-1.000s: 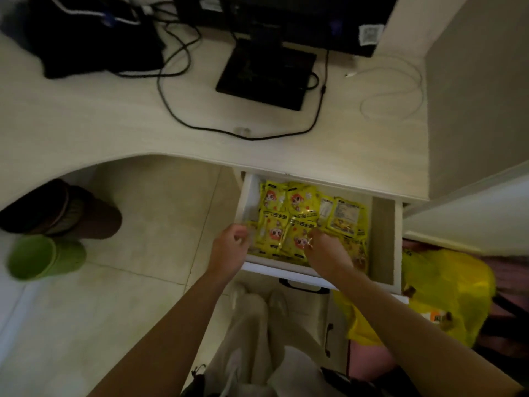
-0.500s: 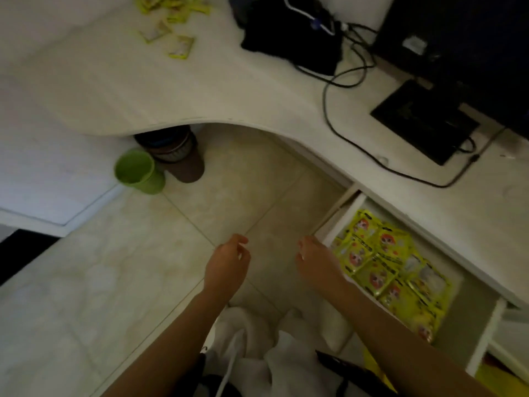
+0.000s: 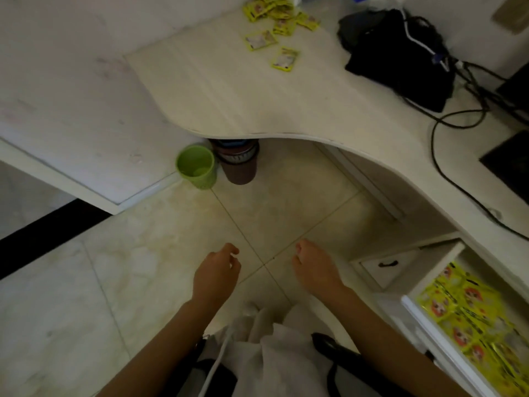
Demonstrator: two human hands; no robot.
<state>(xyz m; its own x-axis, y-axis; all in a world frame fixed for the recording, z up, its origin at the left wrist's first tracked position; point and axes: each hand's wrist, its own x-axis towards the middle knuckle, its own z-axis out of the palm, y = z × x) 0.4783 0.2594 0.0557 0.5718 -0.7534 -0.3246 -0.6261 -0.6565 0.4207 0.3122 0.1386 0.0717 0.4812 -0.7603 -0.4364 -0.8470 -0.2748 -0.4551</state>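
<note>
Tiled floor [image 3: 143, 282] below both hands; left hand [image 3: 216, 275] loosely curled, nothing seen in it; right hand [image 3: 315, 267] fisted, palm hidden, contents unclear; packets [image 3: 469, 319] in open drawer [image 3: 429, 330] right of right hand; loose packets [image 3: 283, 58] on counter [image 3: 257, 104] far ahead; risk: blind sideways reach snags drawer rim, spills packets.

Yellow sachets, 2 lots: drawer + desk top.
Glossy yellow foil sachets w/ red-and-white cartoon print [image 3: 469, 319] lie flat and overlapping, packed into the pulled-out white drawer [image 3: 426, 322] under the right end of the pale wooden desk [image 3: 229, 90]. 2nd lot: a loose heap of the same yellow sachets [image 3: 274, 12] at the desk's far edge. 2 stray sachets [image 3: 260, 40] [image 3: 284, 59] sit just nearer than the heap, flat, pale side up, slightly apart.
</note>
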